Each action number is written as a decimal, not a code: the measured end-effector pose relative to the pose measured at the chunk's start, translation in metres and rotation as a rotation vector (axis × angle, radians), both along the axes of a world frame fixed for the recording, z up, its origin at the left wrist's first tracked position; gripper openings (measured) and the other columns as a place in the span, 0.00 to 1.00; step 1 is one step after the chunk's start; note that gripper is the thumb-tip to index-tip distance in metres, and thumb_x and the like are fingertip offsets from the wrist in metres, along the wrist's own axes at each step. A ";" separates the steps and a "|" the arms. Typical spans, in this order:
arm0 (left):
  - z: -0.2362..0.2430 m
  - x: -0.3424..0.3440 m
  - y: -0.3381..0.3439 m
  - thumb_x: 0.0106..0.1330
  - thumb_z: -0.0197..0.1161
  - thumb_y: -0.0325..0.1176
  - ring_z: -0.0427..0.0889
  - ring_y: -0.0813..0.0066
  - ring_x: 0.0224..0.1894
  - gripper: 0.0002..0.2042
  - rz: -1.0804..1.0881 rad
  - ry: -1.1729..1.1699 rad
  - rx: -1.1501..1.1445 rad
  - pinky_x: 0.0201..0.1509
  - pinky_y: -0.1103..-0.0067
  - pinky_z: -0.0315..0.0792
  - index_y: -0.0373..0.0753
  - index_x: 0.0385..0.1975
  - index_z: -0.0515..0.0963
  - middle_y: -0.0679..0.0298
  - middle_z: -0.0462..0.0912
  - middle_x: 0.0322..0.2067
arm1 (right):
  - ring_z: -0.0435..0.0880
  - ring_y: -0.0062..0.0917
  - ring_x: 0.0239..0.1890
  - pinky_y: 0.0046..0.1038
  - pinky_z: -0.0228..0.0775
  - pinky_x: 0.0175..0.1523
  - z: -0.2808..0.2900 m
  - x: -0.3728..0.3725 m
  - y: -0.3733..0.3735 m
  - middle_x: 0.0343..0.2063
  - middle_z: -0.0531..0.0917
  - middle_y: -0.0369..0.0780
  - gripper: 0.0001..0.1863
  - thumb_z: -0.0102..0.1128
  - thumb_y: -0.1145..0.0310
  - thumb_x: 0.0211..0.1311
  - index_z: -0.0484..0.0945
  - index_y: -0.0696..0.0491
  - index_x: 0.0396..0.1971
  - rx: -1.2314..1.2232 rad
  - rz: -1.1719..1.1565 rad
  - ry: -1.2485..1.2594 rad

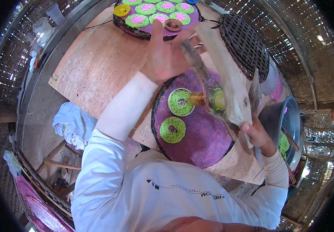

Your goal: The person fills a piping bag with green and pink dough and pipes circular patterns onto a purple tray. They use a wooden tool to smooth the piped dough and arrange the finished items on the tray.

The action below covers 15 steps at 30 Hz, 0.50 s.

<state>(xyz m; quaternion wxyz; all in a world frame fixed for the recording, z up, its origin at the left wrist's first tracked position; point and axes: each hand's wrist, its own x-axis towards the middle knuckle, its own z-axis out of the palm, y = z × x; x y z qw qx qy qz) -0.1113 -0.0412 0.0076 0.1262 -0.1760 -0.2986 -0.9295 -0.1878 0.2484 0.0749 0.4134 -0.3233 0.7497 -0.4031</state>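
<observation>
Both hands hold a wooden lever press up over a round purple tray. My left hand grips the far ends of its two wooden arms. My right hand is shut on the near end of the wide arm. A brass cylinder sticks out of the press with green dough at its base. Under the cylinder, a green noodle ring lies inside a metal ring mould. A second green ring lies on the tray nearer me.
A far purple tray carries several green-and-pink rings, a yellow lid and a small brown cup. A dark woven basket lies at the right. A metal bowl with green dough stands by my right hand. A wooden board bears it all.
</observation>
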 end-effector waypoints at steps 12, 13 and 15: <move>0.024 0.071 0.031 0.37 0.72 0.31 0.78 0.68 0.38 0.28 0.872 -0.219 -0.986 0.45 0.72 0.71 0.34 0.42 0.72 0.60 0.78 0.38 | 0.71 0.34 0.53 0.33 0.59 0.58 -0.102 -0.012 -0.030 0.52 0.71 0.46 0.26 0.52 0.62 0.61 0.62 0.57 0.56 -0.497 0.121 0.261; 0.019 0.083 0.027 0.36 0.73 0.29 0.78 0.70 0.37 0.27 0.910 -0.286 -0.926 0.44 0.74 0.71 0.33 0.41 0.72 0.60 0.78 0.37 | 0.71 0.35 0.52 0.32 0.61 0.57 -0.110 -0.005 -0.044 0.51 0.73 0.45 0.24 0.52 0.66 0.60 0.64 0.55 0.55 -0.460 0.244 0.570; 0.014 0.106 0.024 0.38 0.71 0.25 0.77 0.73 0.36 0.25 0.869 -0.473 -0.709 0.42 0.77 0.72 0.32 0.40 0.71 0.61 0.78 0.36 | 0.73 0.36 0.50 0.33 0.64 0.54 -0.113 0.022 -0.073 0.48 0.75 0.44 0.22 0.53 0.72 0.57 0.67 0.52 0.54 -0.409 0.411 0.866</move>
